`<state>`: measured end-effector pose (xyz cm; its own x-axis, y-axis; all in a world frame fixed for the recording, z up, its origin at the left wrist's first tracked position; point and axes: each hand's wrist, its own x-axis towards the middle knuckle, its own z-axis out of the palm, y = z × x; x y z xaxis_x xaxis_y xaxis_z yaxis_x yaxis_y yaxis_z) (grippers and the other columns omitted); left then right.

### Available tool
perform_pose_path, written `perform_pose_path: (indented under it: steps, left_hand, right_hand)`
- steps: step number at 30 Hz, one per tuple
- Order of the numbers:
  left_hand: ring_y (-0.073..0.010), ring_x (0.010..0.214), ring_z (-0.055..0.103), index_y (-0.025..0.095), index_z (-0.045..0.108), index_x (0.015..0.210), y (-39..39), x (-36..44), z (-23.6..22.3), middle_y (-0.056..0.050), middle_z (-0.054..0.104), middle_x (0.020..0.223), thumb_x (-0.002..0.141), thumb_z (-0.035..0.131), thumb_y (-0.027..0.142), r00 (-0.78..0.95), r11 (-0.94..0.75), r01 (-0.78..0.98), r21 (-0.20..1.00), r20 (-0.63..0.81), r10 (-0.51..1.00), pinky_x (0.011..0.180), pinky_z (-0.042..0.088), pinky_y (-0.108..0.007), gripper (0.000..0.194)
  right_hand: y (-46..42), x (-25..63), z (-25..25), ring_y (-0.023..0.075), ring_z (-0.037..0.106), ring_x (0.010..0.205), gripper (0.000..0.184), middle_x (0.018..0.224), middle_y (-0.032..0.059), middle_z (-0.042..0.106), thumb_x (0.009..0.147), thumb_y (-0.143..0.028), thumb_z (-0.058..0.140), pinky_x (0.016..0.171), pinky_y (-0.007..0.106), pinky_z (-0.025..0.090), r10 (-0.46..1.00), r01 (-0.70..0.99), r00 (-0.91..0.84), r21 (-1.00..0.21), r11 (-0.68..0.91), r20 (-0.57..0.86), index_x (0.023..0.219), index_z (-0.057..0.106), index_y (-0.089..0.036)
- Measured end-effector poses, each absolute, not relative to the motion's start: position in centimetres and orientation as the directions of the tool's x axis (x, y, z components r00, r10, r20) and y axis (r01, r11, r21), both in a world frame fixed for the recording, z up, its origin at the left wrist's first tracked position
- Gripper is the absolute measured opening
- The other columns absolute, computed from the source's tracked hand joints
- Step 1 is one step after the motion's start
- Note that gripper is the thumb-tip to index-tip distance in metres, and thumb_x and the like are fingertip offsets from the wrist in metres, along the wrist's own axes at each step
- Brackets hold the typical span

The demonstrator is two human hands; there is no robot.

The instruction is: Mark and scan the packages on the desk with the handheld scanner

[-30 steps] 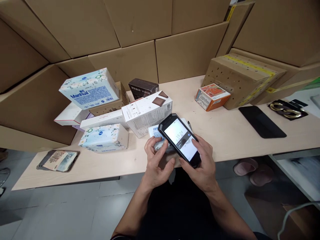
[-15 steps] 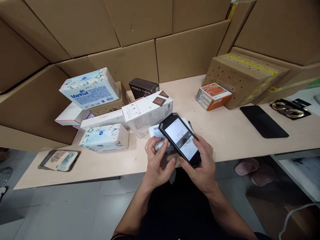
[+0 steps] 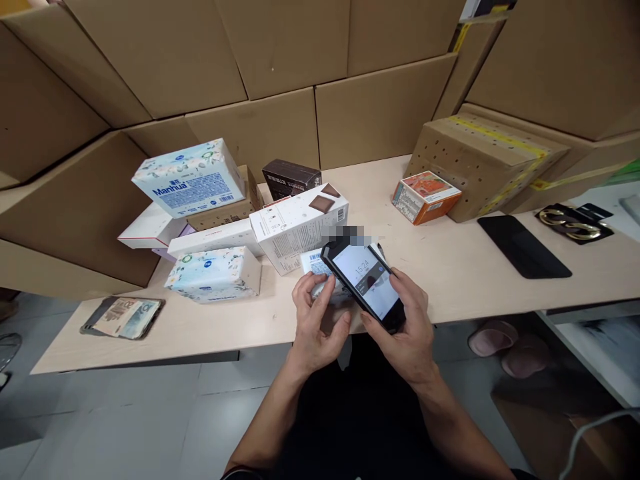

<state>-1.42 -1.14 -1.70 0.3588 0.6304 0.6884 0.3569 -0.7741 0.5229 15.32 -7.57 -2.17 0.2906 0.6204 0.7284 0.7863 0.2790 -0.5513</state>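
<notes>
My right hand [image 3: 407, 327] grips a black smartphone [image 3: 367, 280] by its lower end, the thumb along one side and the fingers along the other. Its lit screen reads 15:24, and a pixelated patch covers its top edge. Just left of the phone is my left hand [image 3: 320, 320], fingers loosely curved and thumb apart, with nothing seen between them. Behind that hand and the phone lies a small white-and-blue pack [image 3: 313, 261], mostly hidden. A white box with brown squares [image 3: 300, 223] leans behind it.
Left on the table stand tissue packs [image 3: 213, 275], a brown carton [image 3: 225, 217] and a dark box [image 3: 291, 179]. Banknotes [image 3: 125, 317] lie at the left edge. To the right are an orange box [image 3: 427, 197], a black flat slab [image 3: 525, 245] and gold rings [image 3: 570, 222]. Cardboard boxes [image 3: 270, 127] wall the back.
The view has shifted slightly, so the table things sit a little differently in the picture. Both hands and the phone keep nearly the same pose. Pixelation now covers the phone's top edge.
</notes>
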Motion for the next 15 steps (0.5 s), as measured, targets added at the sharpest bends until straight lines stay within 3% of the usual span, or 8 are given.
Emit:
perform_pose_path:
  steps: [10, 15]
  left_hand:
    - [-0.0306, 0.137, 0.042, 0.026, 0.041, 0.151, -1.2, -1.3, -1.7, -0.013, 0.049, 0.138, 0.09, 0.062, 0.024, 0.338, -0.782, 0.367, 0.504, 0.711, 0.617, 0.115, 0.038, -0.058, 0.064]
    - [-0.0304, 0.137, 0.042, 0.026, 0.042, 0.15, -1.2, -1.3, -1.7, -0.013, 0.049, 0.137, 0.09, 0.062, 0.022, 0.334, -0.79, 0.358, 0.497, 0.722, 0.606, 0.115, 0.039, -0.058, 0.063]
  right_hand:
    - [-8.4, 19.7, -3.0, 0.0339, 0.055, 0.132, 0.075, 0.142, 0.0153, 0.056, 0.079, -0.033, 0.078, 0.109, 0.059, 0.047, 0.533, 0.77, 0.499, -0.631, 0.089, 0.684, 0.147, 0.048, -0.022]
    - [-8.9, 23.2, -3.2, 0.0375, 0.06, 0.123, 0.069, 0.133, 0.0181, 0.062, 0.08, -0.04, 0.078, 0.102, 0.062, 0.047, 0.477, 0.897, 0.42, -0.434, -0.085, 0.772, 0.141, 0.054, -0.02]
